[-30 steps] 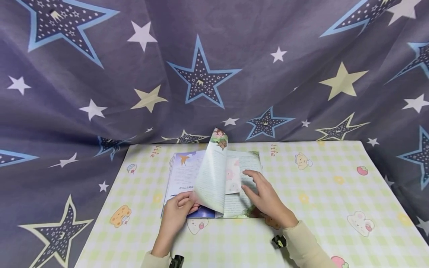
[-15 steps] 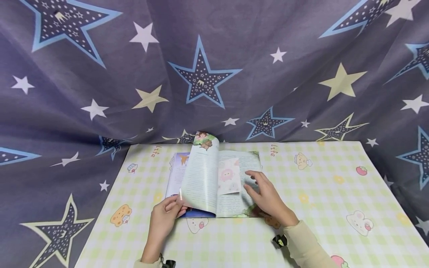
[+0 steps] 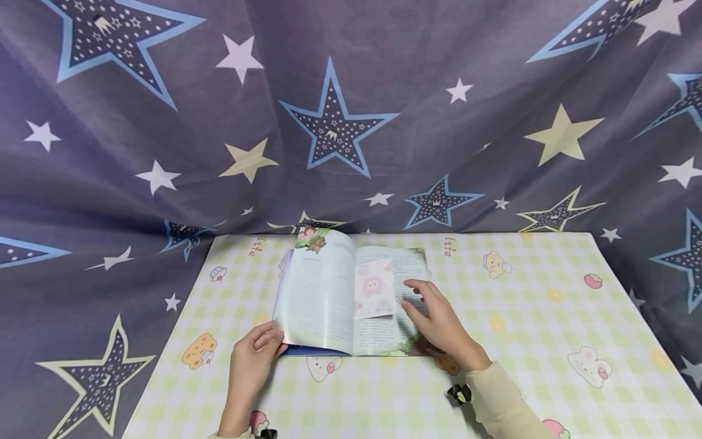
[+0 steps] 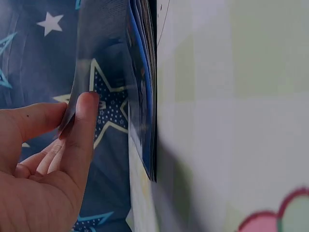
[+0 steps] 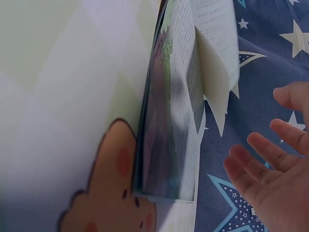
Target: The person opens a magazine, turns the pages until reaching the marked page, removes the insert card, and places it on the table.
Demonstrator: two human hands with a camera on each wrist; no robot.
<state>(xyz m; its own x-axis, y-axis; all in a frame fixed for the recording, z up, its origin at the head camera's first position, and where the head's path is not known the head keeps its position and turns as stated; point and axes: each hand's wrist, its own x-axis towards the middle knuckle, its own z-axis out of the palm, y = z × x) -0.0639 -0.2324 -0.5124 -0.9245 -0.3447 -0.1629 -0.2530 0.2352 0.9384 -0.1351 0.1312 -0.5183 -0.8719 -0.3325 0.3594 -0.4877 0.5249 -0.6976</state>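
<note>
An illustrated book [image 3: 378, 339] lies open on the table. My left hand [image 3: 253, 352] pinches the lower outer corner of a page [image 3: 320, 292] between thumb and fingers; in the left wrist view this page [image 4: 99, 38] stands away from the pages below. A pale card with pink cartoon figures [image 3: 374, 289] sits on the right page beside the fold, and its near edge is raised in the right wrist view. Over the book's right side hovers my right hand [image 3: 441, 322], its fingers spread and relaxed, apart from the card and holding nothing.
The table [image 3: 548, 341] wears a green-and-white checked cloth with cartoon prints. Behind it hangs a dark curtain [image 3: 417, 140] with stars. A black wrist strap [image 3: 458, 395] shows by the right sleeve.
My left hand has drawn the page leftward and down over the left side of the book, uncovering more of the card. The right hand has barely moved.
</note>
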